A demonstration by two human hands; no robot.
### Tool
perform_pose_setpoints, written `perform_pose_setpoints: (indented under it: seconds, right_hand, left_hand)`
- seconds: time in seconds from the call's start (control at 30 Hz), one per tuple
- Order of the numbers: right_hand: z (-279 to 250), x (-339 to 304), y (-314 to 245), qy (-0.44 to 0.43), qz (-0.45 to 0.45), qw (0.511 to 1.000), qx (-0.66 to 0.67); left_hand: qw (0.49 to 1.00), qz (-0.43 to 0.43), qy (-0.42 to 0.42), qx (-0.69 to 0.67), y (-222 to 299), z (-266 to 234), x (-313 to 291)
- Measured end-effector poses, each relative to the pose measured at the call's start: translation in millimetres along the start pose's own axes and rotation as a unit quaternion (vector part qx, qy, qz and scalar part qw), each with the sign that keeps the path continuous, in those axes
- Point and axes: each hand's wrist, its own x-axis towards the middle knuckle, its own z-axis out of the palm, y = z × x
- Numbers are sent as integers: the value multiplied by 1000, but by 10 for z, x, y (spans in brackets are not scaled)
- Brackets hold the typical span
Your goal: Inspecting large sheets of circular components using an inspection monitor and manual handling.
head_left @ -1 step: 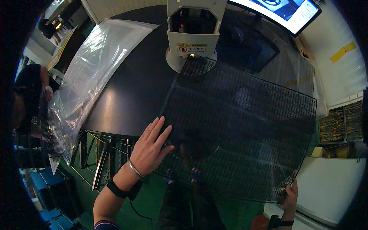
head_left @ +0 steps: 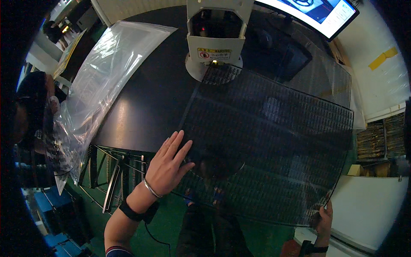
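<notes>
A large dark see-through sheet printed with a fine grid pattern lies partly on the black table, its near part reaching out past the table's edge. My left hand rests flat at the sheet's left edge, fingers stretched out and holding nothing. At the near right corner my right hand grips the sheet's edge; some of its fingers are hidden. The sheet's far left corner lies under the head of a white machine, on its round pale base where a small light glows.
Clear plastic sheeting covers the left of the black table. A lit monitor stands at the back right, a white cabinet at the near right. Wire racks stand below the table. Another person is at the far left.
</notes>
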Motion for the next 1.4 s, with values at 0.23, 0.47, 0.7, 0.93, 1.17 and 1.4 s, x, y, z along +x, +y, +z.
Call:
perform_pose_setpoints:
  seconds: [0.23,0.47,0.7,0.93,1.17,1.4]
  right_hand:
    - [10,-9,-19,25,21,999,17]
    - [-45,5,31,43,19,998,41]
    - [-141,-175,-206,26,35,993,-113]
    - [-59,-195,-897,-55,12,977,-205]
    - [735,-142,-1530,-156,-49,924,-345]
    - [904,222,-1768,-340,-98,831,-430]
  left_hand:
    - [1000,5,2,6,0,-1,6]
    - [1000,2,8,-13,-8,-5,-8]
    - [996,34,47,-61,-33,-143,-131]
    - [987,65,123,-83,122,-808,-206]
    - [943,70,229,-232,112,-1301,-529]
    - [906,92,4,-414,131,-1196,-1120]
